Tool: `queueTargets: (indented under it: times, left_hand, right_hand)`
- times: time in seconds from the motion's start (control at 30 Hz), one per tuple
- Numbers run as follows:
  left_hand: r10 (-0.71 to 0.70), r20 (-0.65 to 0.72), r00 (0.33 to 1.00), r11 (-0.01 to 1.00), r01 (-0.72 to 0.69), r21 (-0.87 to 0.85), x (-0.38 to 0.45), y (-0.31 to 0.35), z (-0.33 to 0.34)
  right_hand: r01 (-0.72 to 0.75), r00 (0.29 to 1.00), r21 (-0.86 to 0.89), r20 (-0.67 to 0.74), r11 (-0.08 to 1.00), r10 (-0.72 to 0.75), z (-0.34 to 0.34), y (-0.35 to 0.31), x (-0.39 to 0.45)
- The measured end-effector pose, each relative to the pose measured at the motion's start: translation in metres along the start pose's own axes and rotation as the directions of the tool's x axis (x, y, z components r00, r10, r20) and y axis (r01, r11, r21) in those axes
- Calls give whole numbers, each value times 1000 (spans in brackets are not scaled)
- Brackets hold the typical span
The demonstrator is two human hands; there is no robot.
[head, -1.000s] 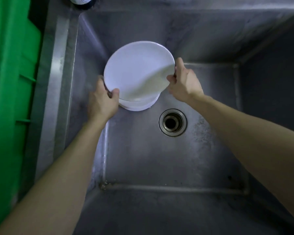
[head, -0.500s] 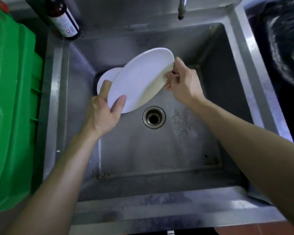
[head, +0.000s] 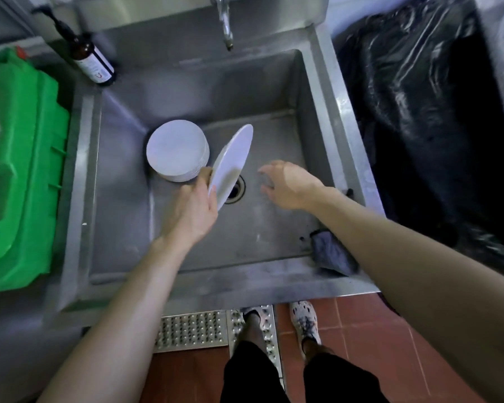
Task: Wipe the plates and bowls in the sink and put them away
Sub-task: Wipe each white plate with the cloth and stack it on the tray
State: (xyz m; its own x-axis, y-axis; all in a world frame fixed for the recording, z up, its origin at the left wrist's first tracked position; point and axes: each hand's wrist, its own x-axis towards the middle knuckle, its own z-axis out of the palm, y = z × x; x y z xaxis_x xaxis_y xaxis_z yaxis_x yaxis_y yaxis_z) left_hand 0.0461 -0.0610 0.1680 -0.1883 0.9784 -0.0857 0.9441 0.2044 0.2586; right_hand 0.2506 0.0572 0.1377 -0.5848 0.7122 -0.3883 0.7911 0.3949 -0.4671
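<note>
Now, step: one plate is lifted out for wiping; none looks put away yet.
Cloth (head: 330, 253): grey, draped on the sink's (head: 221, 289) near right corner, untouched.
Left hand (head: 193, 212): fingers clamped on the plate's (head: 230, 165) lower rim, plate tilted on edge over the drain (head: 237, 189).
Right hand (head: 288, 184): fingers apart, holding nothing, hovering beside the plate.
Stack (head: 176, 151): more plates, far left of the basin.
Next: probably fetch the cloth with the free hand.
</note>
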Motion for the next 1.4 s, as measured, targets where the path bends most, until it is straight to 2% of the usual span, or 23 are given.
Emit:
queueTargets:
  times: [0.1,0.37,0.53,0.7,0.93,1.0,1.07,1.3,1.4]
  left_hand:
    - [17,-2,1000,995,-16,103,-8,22,1]
    - [-98,-36,994,988,102,118,-17,56,2]
    - [-144,-4,990,974,143,177,-24,67,4]
    - [-113,33,993,968,103,228,-28,64,7]
    - [-97,45,994,953,80,291,-29,71,8]
    - [-52,37,998,937,36,348,-27,67,10]
    - [-17,90,996,901,-23,433,-25,65,10]
    - [-18,23,1000,940,9,342,-30,62,9]
    - [-50,35,998,943,35,331,-30,59,8]
  right_hand:
    - [10,999,23,-45,1000,-9,2,8,-22]
    - [43,994,22,-97,999,-41,6,37,-70]
    - [31,997,27,-65,999,-30,8,56,-91]
    - [-3,1000,-33,-14,999,3,10,60,-105]
    - [42,999,-152,-2,987,-43,15,59,-112]
    - [46,999,-164,-7,985,-48,15,59,-114]
    - [44,999,-172,-5,984,-46,16,59,-116]
    - [28,999,-218,48,976,-18,19,54,-121]
    - [35,997,-230,76,973,-18,21,54,-124]
